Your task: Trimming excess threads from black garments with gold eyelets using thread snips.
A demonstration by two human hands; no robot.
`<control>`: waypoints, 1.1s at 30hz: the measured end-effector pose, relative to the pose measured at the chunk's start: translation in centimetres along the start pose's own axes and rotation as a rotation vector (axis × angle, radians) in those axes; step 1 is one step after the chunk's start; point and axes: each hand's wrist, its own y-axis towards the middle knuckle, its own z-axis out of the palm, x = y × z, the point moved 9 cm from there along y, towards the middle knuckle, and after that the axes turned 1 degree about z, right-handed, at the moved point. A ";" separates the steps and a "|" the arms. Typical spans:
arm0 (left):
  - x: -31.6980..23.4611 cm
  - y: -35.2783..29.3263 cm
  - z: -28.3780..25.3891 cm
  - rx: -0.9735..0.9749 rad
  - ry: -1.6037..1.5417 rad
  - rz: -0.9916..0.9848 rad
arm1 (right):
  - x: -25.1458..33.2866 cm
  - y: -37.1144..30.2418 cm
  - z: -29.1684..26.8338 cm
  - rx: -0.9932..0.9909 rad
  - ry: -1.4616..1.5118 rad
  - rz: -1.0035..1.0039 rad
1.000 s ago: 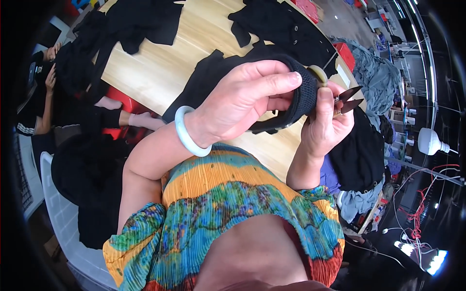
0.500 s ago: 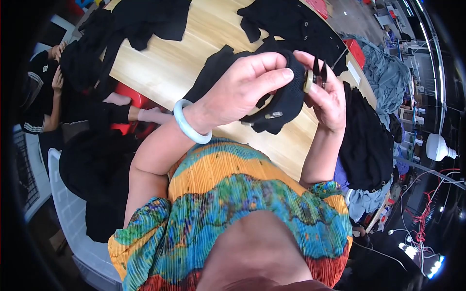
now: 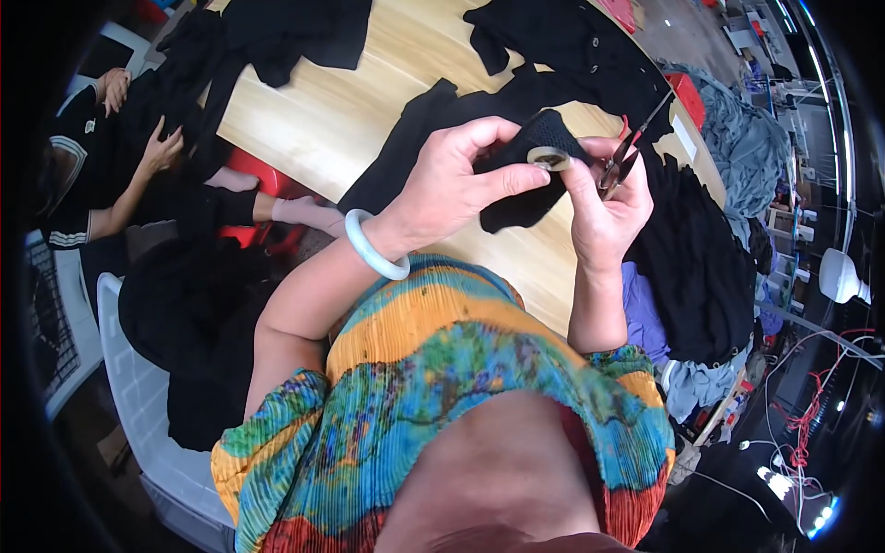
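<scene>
Above the table, my left hand [image 3: 452,180] is closed on a piece of black knit garment [image 3: 521,207], its thumb pressing near a round pale button [image 3: 549,159] with a dark centre. From the other side my right hand [image 3: 608,207] pinches by the button with thumb and fingers. Small dark thread snips [image 3: 619,168] are tucked in the fingers of that same hand, blades pointing up and away. The garment's knit edge shows behind the button; much of its grip in my left fingers is hidden.
More black garments [image 3: 590,41] lie across the wooden table [image 3: 313,120]. At the left sits another person [image 3: 120,175], beside a pale plastic bin [image 3: 115,341] with black cloth. Grey cloth [image 3: 728,138] is piled beyond the table's right edge, near a hanging bulb [image 3: 839,276].
The button has turned from edge-on to face up and moved left, with both hands closer around it. The snips have tilted. At the left, the other person's hand has shifted.
</scene>
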 end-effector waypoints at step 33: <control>-4.6 -2.5 2.0 -0.003 0.968 0.883 | -1.2 -0.2 1.2 0.315 -0.126 0.260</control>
